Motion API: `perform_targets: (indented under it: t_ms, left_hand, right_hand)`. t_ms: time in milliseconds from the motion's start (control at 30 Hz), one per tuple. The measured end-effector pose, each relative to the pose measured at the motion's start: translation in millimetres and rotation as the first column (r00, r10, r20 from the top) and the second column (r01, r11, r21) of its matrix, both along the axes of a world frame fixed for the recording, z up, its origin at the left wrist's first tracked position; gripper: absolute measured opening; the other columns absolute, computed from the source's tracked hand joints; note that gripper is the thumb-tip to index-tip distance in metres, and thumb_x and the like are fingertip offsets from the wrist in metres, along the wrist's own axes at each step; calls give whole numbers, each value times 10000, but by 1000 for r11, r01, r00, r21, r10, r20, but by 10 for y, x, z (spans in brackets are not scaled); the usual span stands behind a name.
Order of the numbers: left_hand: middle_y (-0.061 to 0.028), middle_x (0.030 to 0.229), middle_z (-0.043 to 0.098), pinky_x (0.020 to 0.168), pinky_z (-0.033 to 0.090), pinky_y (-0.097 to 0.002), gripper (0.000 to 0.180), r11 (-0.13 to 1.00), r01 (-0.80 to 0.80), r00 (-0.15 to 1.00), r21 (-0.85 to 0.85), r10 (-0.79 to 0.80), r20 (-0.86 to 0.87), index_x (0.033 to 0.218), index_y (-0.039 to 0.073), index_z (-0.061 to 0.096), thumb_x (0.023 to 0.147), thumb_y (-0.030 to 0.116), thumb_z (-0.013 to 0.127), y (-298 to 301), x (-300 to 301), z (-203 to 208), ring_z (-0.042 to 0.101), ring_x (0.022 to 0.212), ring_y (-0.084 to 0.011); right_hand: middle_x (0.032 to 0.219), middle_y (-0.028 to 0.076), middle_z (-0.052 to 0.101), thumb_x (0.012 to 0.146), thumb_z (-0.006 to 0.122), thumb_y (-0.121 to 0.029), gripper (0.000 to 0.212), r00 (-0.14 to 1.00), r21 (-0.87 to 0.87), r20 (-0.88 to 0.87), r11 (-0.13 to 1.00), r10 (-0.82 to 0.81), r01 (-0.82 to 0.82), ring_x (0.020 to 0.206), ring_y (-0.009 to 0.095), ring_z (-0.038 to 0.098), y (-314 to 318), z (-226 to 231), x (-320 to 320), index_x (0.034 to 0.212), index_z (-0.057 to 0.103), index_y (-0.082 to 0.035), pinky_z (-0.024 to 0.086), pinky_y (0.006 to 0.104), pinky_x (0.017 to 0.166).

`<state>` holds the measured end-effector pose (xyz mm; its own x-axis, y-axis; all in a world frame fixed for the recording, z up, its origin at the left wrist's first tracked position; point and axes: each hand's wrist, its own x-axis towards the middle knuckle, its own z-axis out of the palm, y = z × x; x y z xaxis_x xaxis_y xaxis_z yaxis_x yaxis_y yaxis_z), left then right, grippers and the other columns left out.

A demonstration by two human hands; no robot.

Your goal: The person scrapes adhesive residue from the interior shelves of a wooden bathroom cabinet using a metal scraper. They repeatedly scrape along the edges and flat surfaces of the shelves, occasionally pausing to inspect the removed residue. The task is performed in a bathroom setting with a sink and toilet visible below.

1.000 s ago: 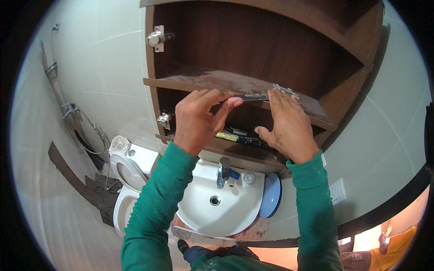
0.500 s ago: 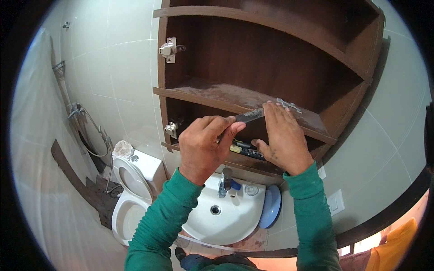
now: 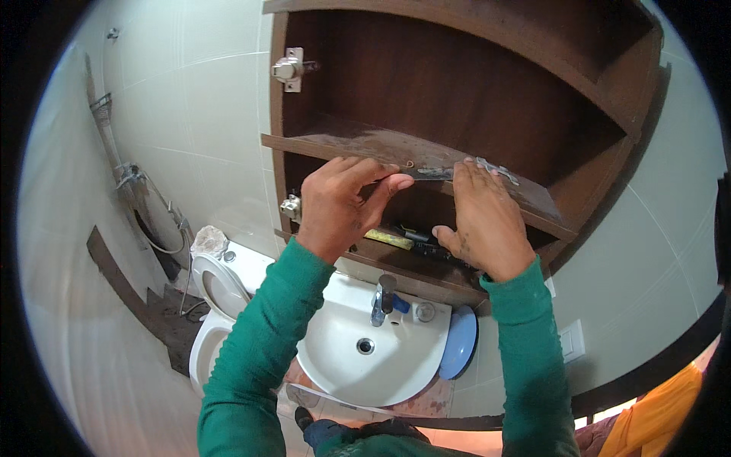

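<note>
While the left hand [image 3: 333, 209] pinches a dark strip [image 3: 432, 174], the right hand [image 3: 491, 222], flat and unclenched, covers its end.

The dusty shelf [image 3: 365, 142] bears a metal fitting [image 3: 504, 174] beside the right hand [image 3: 487, 221]. Left of it, the lower shelf [image 3: 415, 268] bears something yellow [image 3: 390, 239].

The shelf unit [image 3: 457, 84] is faced in dark brown, matt wood, and its middle shelf [image 3: 365, 139] is coated with pale, rough-looking dust. The thin strip [image 3: 434, 174], partly covered, is perhaps made of metal, its dark face smeared with greyish residue. The upper hinge [image 3: 289, 70] is finished in shiny metal. The sink [image 3: 331, 365] is glazed in smooth, glossy white, and its tap [image 3: 383, 301] is chromed. The wall [image 3: 213, 114] is clad in smooth, pale tile. The green sleeves [image 3: 259, 343] are made of soft, matt cloth.
</note>
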<state>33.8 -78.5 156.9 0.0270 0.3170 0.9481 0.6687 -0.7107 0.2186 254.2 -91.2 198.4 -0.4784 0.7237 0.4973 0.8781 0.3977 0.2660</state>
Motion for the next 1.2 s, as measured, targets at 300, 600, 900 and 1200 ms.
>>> perform_targets:
  t_ms: [300,600,900,1200]
  left_hand:
    - [-68,801,728,585,512,-335,190,992,-90,996,90,87,33,929,62,774,843,221,831,-519,339,-153,648,692,-207]
    - [-75,834,743,599,546,-326,171,995,-94,994,39,91,65,928,59,774,838,189,838,-503,456,-117,678,707,-206]
    - [-90,817,739,596,516,-334,150,998,-54,998,-43,56,36,912,31,771,840,143,841,-244,72,-29,653,685,-201]
    - [-80,752,705,576,487,-323,180,999,-7,1000,-33,7,-3,912,50,783,838,202,848,9,-52,52,618,660,-198]
  right_hand:
    - [1550,247,430,806,814,-288,893,998,-25,-62,999,24,-25,1473,384,378,-279,29,185,1500,374,62,259,511,1243]
    - [1568,271,388,787,838,-254,933,995,-45,-100,999,4,-9,1488,398,349,-260,-13,214,1507,341,71,230,504,1256]
    - [1507,335,433,730,869,-295,998,999,-56,1,997,53,-52,1440,418,417,-71,65,14,1469,350,133,250,498,1250]
    - [1502,341,437,726,850,-288,961,1000,-28,19,1000,-3,4,1444,419,411,25,26,-31,1449,384,141,229,486,1259]
